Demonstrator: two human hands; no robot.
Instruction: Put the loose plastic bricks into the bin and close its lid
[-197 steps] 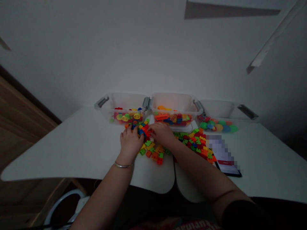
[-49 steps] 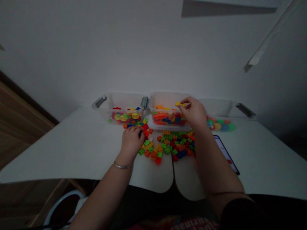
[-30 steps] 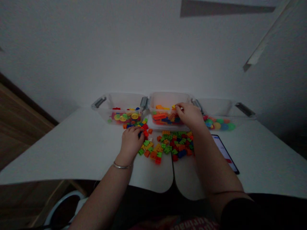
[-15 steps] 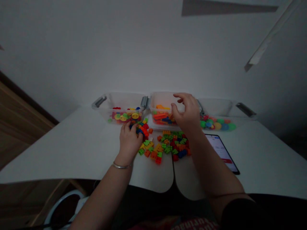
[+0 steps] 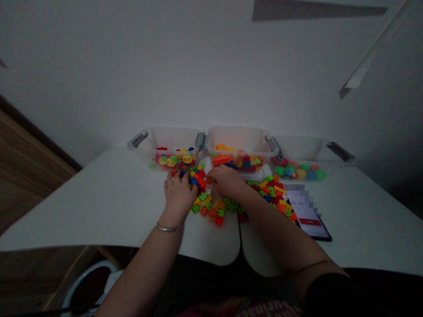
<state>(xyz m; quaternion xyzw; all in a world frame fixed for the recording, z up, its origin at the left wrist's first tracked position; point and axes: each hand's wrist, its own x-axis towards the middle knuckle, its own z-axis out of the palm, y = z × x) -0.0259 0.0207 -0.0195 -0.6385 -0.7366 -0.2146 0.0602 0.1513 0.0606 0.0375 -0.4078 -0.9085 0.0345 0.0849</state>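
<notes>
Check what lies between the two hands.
In the head view, loose bricks, red and blue among them, lie between left hand and right hand.

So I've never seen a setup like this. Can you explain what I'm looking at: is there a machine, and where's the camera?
There's no machine here. These are a person's two bare hands, seen through a camera worn on that same person's head, looking forward and down.

On the white tabletop lie many small colourful bricks. Behind them stand three clear bins in a row: the left bin, the middle bin and the right bin, each with colourful pieces inside. A phone lies to the right.

The left hand rests over the bricks, fingers spread; anything beneath it is hidden. The right hand has an orange brick at its fingertips, though I can't tell whether it is gripped.
</notes>
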